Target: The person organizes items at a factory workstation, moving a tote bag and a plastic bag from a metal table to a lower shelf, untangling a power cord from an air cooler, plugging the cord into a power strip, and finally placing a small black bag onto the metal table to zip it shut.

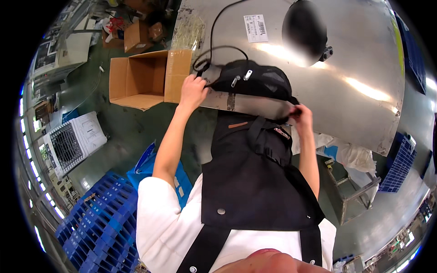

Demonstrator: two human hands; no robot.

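A soft black bag [255,82] with shiny metal zip pulls lies on the smooth silver table [346,59]. The left hand [193,91] pinches its edge at nine o'clock. The right hand [301,113] seems closed on its corner at four o'clock. An open brown cardboard box [136,79] sits at the far left.

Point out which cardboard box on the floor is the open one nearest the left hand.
The large cardboard box beside the metal table, flaps spread and inside bare, just left of the left hand. The smaller boxes lie farther off.
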